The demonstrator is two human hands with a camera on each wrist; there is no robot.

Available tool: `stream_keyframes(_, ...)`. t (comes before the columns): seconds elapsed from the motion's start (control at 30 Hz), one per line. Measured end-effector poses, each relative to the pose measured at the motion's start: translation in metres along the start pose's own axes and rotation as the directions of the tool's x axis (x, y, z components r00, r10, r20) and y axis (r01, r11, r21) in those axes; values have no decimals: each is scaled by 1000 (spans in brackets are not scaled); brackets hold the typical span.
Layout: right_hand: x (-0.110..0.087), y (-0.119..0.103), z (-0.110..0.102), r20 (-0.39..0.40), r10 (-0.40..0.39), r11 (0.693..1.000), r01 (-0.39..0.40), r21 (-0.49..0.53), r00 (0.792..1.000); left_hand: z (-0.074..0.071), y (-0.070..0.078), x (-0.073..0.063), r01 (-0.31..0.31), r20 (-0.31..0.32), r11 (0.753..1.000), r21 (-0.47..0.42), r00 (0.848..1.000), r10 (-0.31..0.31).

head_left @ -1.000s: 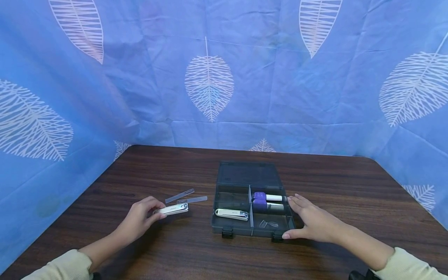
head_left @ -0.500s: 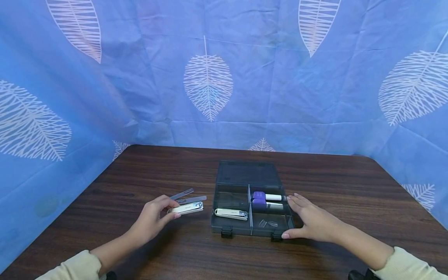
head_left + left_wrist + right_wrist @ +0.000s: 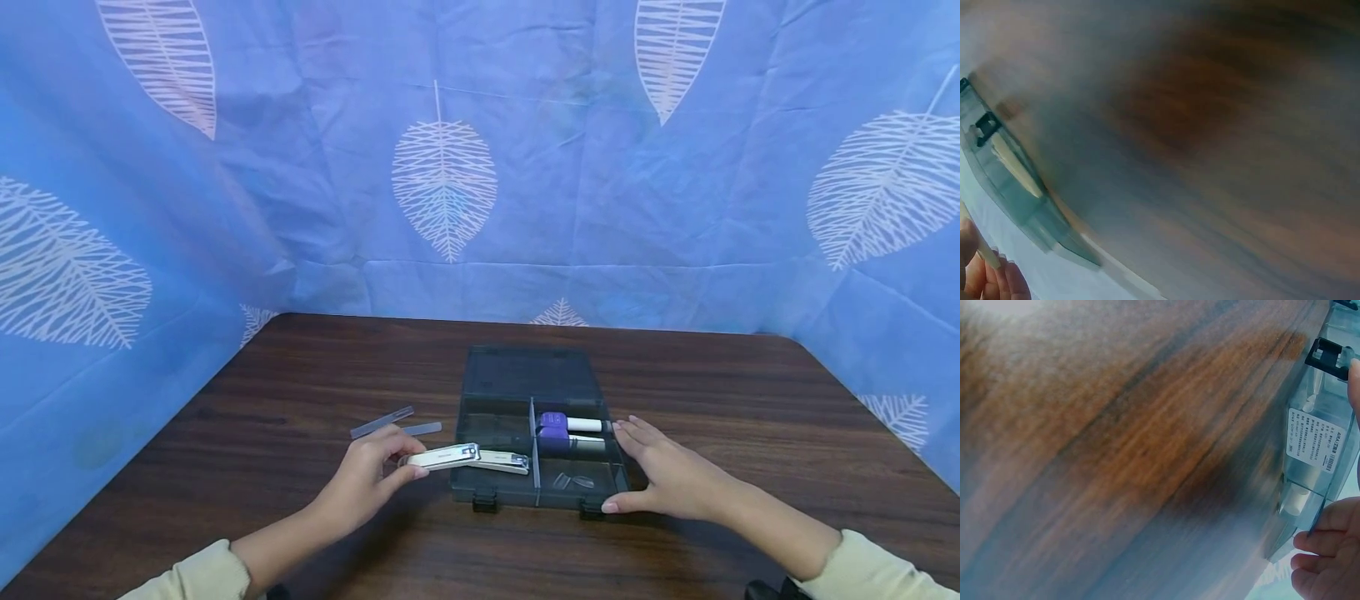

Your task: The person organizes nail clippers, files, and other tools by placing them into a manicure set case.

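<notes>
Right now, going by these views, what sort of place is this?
Probably a staged tabletop recording spot: blue leaf-print cloth hangs behind and on both sides of a wood-grain table, with an open compartment box on it.

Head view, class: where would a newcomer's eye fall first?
Likely the blue cloth with white leaf shapes, hanging behind the table. Next, the open dark box on it, with two purple bottles in its right half, and the left hand pinching a nail clipper at the box's left edge.

Left hand (image 3: 992, 282) pinching clipper (image 3: 987, 253), translucent box (image 3: 1027, 212)
</notes>
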State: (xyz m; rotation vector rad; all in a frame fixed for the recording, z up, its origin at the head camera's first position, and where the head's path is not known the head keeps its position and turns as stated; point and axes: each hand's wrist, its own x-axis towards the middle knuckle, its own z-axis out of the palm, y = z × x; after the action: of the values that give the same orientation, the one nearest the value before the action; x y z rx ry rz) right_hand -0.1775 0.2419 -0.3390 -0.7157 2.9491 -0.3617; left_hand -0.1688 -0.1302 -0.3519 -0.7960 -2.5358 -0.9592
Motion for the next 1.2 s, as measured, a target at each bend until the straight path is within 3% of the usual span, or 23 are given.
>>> stream_keyframes(0.4,-1,0,-1,5,6,1000,-6,-4,1000,26,14,24,-69,76,996,-57,994,74)
stream_keyframes(0.63,1,0,-2,7,6,1000,-6,-6,1000,31,19,33,-99,160,995,-19,982,101)
stream_keyframes(0.8,1,0,-1,4,8,1000,-8,-4,1000,32,19,39,-148,232,989,22,963,138)
stream_keyframes(1.0,1,-1,-1,5,14,1000,-14,-9,1000,32,20,44,-153,351,985,79,929,116)
stream_keyframes(1.2,1,-1,0,2,18,1000,-18,-25,1000,33,20,52,-206,411,976,76,898,158)
